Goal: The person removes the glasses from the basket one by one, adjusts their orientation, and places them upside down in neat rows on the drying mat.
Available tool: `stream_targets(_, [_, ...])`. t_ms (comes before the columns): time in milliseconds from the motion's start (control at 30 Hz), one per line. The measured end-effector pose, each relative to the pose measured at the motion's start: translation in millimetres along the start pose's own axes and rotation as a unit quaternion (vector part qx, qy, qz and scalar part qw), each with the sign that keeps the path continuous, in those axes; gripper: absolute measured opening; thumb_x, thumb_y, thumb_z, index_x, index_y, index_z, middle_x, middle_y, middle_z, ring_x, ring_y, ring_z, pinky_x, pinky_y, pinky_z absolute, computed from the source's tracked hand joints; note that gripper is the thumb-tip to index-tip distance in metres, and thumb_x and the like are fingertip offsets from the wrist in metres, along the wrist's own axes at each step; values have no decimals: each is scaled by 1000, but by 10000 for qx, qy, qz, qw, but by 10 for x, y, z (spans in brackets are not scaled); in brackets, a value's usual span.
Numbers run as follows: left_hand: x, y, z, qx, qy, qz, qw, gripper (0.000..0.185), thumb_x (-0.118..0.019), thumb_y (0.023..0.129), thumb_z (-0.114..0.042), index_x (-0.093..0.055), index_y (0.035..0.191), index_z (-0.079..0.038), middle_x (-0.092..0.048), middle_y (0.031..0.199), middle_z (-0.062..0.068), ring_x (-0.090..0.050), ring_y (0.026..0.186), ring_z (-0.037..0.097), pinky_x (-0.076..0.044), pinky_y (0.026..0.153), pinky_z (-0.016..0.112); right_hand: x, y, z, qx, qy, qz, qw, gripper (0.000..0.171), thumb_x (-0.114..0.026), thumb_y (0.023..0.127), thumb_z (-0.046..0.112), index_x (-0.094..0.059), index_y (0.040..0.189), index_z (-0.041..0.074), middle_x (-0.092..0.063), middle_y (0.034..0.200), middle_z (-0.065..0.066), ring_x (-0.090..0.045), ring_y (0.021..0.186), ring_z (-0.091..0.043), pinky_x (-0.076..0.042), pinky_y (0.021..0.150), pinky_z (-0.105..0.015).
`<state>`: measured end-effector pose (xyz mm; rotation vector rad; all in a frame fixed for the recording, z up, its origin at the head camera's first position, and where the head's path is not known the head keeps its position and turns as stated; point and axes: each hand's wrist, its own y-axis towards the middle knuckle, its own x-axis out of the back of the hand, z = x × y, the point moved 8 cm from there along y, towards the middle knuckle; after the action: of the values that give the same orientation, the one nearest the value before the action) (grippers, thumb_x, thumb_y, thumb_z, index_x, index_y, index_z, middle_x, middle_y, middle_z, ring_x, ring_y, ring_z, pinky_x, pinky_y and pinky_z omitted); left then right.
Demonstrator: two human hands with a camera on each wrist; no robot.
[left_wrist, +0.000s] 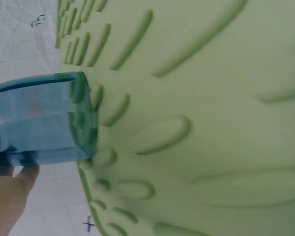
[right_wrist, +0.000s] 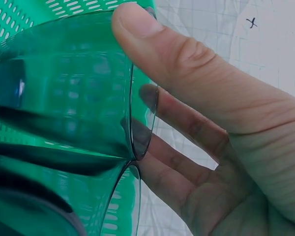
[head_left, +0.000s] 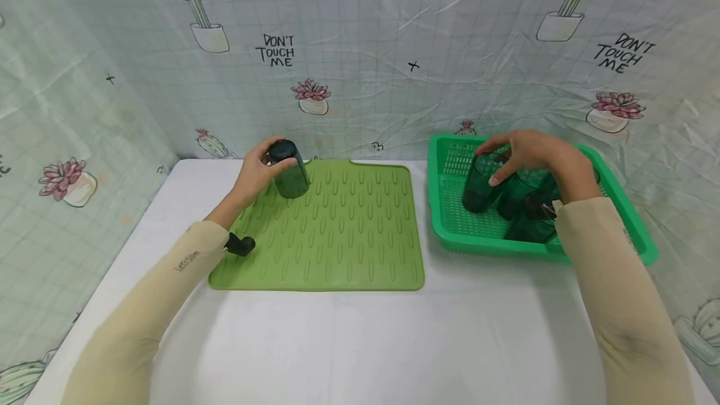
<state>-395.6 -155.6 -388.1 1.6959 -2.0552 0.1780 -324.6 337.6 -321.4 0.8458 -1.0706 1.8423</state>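
At the mat's back left, my left hand (head_left: 255,170) grips a dark tinted drinking glass (head_left: 294,181) near its top. This glass is upside down, its thick base uppermost, its rim right at the ribbed green mat (head_left: 349,224). My right hand (head_left: 531,150) reaches over the green plastic basket (head_left: 495,245). Its thumb (right_wrist: 137,24) and fingers pinch the rim of another tinted glass (right_wrist: 64,83), which stands mouth up and slightly tilted inside. In the right wrist view, a neighbouring glass (right_wrist: 113,196) sits close beside that one.
More tinted glasses (head_left: 531,227) lie in the basket under my right wrist. A black wrist-camera piece (head_left: 240,245) juts from my left sleeve over the mat. White table (head_left: 349,342) extends in front, and a printed cloth (head_left: 365,36) hangs behind.
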Motion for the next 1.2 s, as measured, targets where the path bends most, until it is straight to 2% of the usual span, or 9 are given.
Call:
stream_targets(200, [-67, -14, -11, 273, 677, 233, 9971, 83, -67, 99, -43, -25, 161, -9, -33, 158, 21, -37, 144, 39, -35, 114, 59, 1, 4, -5, 26, -49, -3, 10000, 76, -88, 81, 34, -55, 147, 13, -41, 154, -23, -50, 128, -47, -44, 98, -67])
stream_targets(300, [-69, -26, -17, 351, 863, 257, 9953, 87, -68, 98, -43, -19, 162, -9, -30, 161, 22, -34, 146, 39, -33, 116, 59, 4, 5, 12, 42, -78, 4, 10000, 76, -88, 81, 35, -56, 146, 12, -42, 154, -22, -50, 128, -46, -45, 97, -67])
stream_targets(533, [-61, -70, -95, 312, 979, 184, 9945, 90, -70, 97, -39, -17, 162, -8, -29, 162, 21, -29, 149, 38, -29, 120, 55, -4, -7, 35, 50, -131, 35, 9999, 78, -88, 80, 36, -55, 146, 11, -40, 154, -24, -52, 126, -47, -46, 96, -66])
stream_targets(733, [-57, -67, -210, 71, 1039, 176, 9944, 87, -72, 96, -37, -20, 162, -14, -28, 162, 19, -30, 148, 42, -32, 116, 61, -6, -14, 53, 84, -163, 39, 9998, 78, -88, 80, 37, -55, 147, 11, -39, 155, -25, -52, 127, -48, -47, 95, -65])
stream_targets(800, [-56, -59, -266, -40, 1045, 120, 9944, 87, -73, 96, -35, -21, 162, -13, -30, 162, 18, -30, 148, 42, -32, 116, 62, -6, -13, 51, 82, -175, 51, 9998, 78, -88, 81, 38, -55, 147, 11, -40, 154, -24, -52, 127, -47, -47, 95, -65])
stream_targets(967, [-12, -65, -442, -283, 1066, -267, 9935, 85, -74, 95, -36, -25, 160, -9, -36, 159, 16, -32, 148, 37, -31, 117, 59, -12, -3, 52, 104, -197, 57, 9997, 77, -87, 81, 38, -56, 146, 13, -44, 153, -21, -51, 128, -47, -47, 96, -65])
stream_targets(1200, [45, -97, -669, -415, 929, -687, 9924, 73, -68, 98, -39, -33, 156, -11, -42, 156, 13, -35, 147, 31, -29, 119, 55, -7, -9, 51, 85, -239, 56, 9997, 76, -88, 81, 37, -56, 146, 12, -42, 153, -22, -51, 129, -47, -46, 97, -65])
